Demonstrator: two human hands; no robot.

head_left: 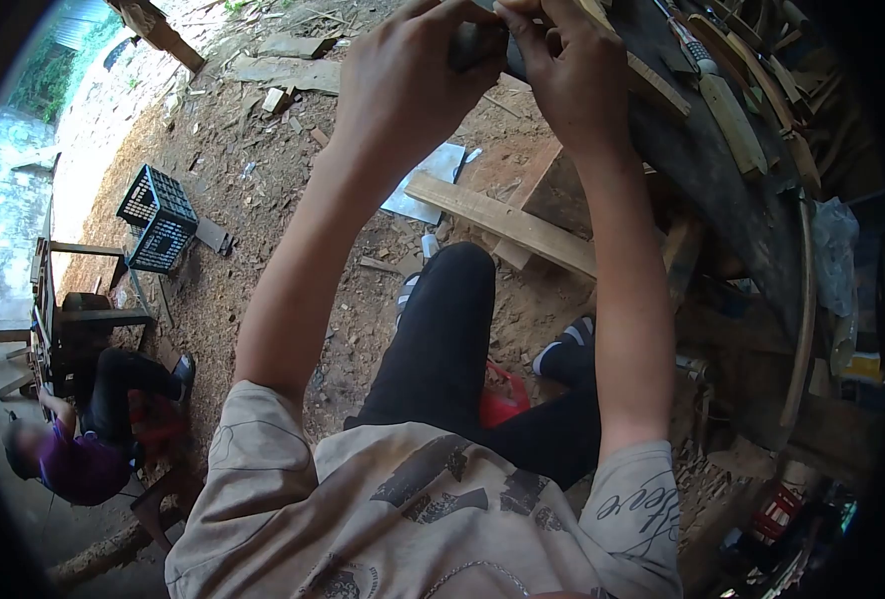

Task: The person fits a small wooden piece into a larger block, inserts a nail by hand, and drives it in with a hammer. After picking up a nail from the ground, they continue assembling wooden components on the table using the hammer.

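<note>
Both my hands are raised together at the top edge of the view. My left hand point(408, 65) has its fingers curled around a dark, rounded object point(475, 45), whose kind I cannot make out. Beside it, my right hand point(574, 75) has thumb and fingers pinched close against the left fingertips, near the same object. What the right fingers hold is hidden, and both hands are partly cut off by the frame. Below the hands, a long wooden plank point(502, 222) lies over other timber, near a pale flat sheet point(431, 185) on the ground.
A dark workbench point(707, 185) with wooden pieces point(732, 125) and a clear plastic bag point(835, 255) stands on the right. A black crate point(158, 220) stands at left; nearby sits a person in a purple shirt point(83, 467). Wood scraps litter the dirt floor point(263, 240).
</note>
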